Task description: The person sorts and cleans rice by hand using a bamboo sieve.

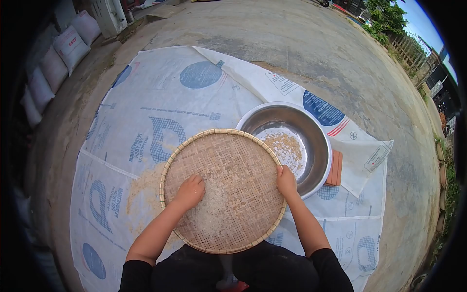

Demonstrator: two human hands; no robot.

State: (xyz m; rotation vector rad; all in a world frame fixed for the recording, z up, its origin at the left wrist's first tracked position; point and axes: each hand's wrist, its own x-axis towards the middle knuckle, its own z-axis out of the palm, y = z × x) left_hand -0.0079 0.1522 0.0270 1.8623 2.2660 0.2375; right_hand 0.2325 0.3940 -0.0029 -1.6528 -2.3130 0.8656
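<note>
A round woven bamboo winnowing tray (228,165) lies over my lap, its pale rim facing up. Whitish grains, which look like rice (211,207), are spread over its lower left middle. My left hand (190,191) is inside the tray at the edge of the grains, fingers curled closed; what they hold is hidden. At the right rim, my right hand (286,181) is closed around the edge, thumb on top. Just beyond it stands a wide metal basin (318,146), partly covered by the tray, with yellowish-brown husks or grains (284,146) on its bottom.
A printed white plastic sheet (121,112) covers the concrete ground (311,53) around me. Pale chaff (143,192) is scattered left of the tray. Reddish bricks (334,168) sit against the basin's right side. Several full white sacks (70,46) line the far left.
</note>
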